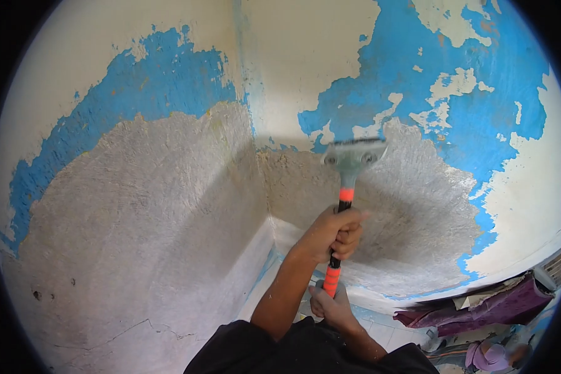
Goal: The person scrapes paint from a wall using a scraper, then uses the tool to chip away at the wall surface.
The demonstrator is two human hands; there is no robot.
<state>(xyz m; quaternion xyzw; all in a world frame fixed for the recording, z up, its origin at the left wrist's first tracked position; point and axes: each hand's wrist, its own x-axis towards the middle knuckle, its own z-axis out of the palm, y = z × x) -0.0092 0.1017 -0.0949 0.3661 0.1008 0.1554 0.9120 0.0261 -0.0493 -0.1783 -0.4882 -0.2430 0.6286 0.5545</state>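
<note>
A long-handled scraper [349,163] has its wide blade against the wall, at the lower edge of the blue paint [380,75] right of the corner. My left hand [340,234] is wrapped round the black upper part of its handle. Lower down, my right hand [330,304] grips the orange end of the handle. Bare grey plaster [411,206] shows below and beside the blade, with cream paint [299,56] above.
The adjoining left wall has grey plaster [137,206] under a blue band [149,81]. At the lower right lie a purple cloth [486,305] and a pinkish-purple item [487,356] on the floor. Pale floor tiles [380,330] show behind my right arm.
</note>
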